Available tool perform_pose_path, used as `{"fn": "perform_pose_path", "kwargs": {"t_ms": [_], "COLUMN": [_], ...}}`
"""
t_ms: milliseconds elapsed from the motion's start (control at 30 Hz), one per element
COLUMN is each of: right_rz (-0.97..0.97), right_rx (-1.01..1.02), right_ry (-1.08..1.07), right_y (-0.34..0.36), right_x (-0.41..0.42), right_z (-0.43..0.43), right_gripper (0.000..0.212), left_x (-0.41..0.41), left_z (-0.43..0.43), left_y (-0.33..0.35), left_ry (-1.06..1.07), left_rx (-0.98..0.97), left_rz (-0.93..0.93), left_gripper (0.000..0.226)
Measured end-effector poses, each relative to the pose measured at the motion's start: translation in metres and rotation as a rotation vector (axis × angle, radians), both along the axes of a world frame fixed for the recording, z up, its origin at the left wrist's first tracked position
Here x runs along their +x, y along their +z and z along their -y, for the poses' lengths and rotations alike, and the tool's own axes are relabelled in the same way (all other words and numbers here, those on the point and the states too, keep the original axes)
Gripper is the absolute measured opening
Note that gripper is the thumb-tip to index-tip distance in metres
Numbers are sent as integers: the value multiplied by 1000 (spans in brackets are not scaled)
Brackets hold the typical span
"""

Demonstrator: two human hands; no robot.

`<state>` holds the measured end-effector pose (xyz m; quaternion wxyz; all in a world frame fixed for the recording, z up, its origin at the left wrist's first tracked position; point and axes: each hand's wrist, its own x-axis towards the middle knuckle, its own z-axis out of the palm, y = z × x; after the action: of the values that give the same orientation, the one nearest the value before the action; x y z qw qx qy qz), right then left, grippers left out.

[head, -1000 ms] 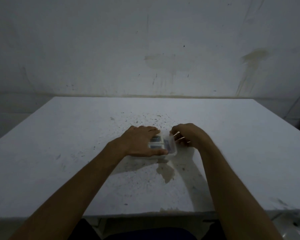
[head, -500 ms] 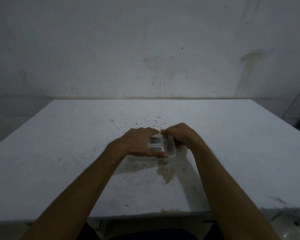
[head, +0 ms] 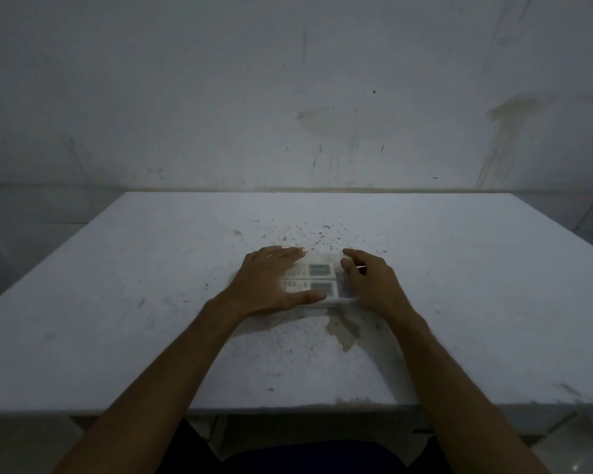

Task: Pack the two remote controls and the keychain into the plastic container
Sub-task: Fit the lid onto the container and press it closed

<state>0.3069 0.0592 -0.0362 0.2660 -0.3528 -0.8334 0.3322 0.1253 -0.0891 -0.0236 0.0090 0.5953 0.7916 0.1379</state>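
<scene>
Clearly the clear plastic container point(head: 317, 280) sits mid-bench point(head: 459, 285) with both remote controls point(head: 314, 278) inside, side by side. Your left hand point(head: 271, 285) lies flat and spread on top; your right hand point(head: 370, 285) cups its right end. It's likely light, stiff and slippery, so press at the edges.

A white table point(head: 459, 302) stands against the far wall, its top speckled with dark flecks toward the far middle and marked by a brownish stain point(head: 344, 331) near the centre. A clear plastic container point(head: 326, 304) sits on it at the middle, just beyond the stain.
</scene>
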Motion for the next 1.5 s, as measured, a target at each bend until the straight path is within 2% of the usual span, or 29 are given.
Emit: {"fn": "perform_pose_path", "kwargs": {"t_ms": [200, 300, 400, 500, 600, 633, 733, 833, 900, 1000, 1133, 1267, 1300, 1367, 1433, 1500], "right_rz": [-25, 8, 79, 205, 302, 316, 258, 127, 132, 127, 119, 248, 235, 167, 138, 159], "right_rx": [27, 122, 302, 367, 362, 351, 236, 79, 67, 78, 122, 169, 162, 121, 90, 100], "right_ry": [-22, 10, 85, 203, 234, 245, 252, 249, 260, 249, 184, 225, 221, 148, 35, 26], "right_y": [-2, 0, 6, 12, 18, 20, 17, 10, 9, 6, -1, 0, -1, -5, -10, -12], "right_x": [-2, -4, -8, -12, -13, -13, -10, -5, -5, -4, -6, -8, -7, -6, -3, -2], "right_z": [4, 3, 1, 0, -4, -4, 1, 7, 6, 7, 6, 0, 1, 4, 4, 1], "right_gripper": [42, 40, 41, 38, 41, 41, 42, 42, 43, 46, 48, 52, 52, 55, 60, 63], "left_x": [0, 1, 2, 0, -2, -2, 1, 3, 5, 10, 13, 11, 13, 17, 18, 18], "left_z": [2, 2, 0, -2, -4, -4, 1, 3, 1, -2, 1, 5, 5, 4, 4, 5], "left_y": [-17, -18, -16, -10, -8, -8, -10, -13, -14, -13, -13, -19, -21, -22, -19, -14], "left_ry": [-57, -19, 20, 30, 20, 9, 14, 77, 128, 172, 112, 74, 88, 153, 233, 269], "left_rx": [181, 122, 43, 15, 4, 20, 136, 222, 256, 260, 182, 298, 336, 371, 311, 223], "left_rz": [-215, -91, 41, 55, 28, 66, 329, 569, 649, 549, 212, 56, 72, 228, 423, 440], "left_gripper": [97, 99, 108, 115, 107, 102, 87, 89, 88, 85, 82, 71, 67, 67, 81, 91]}}
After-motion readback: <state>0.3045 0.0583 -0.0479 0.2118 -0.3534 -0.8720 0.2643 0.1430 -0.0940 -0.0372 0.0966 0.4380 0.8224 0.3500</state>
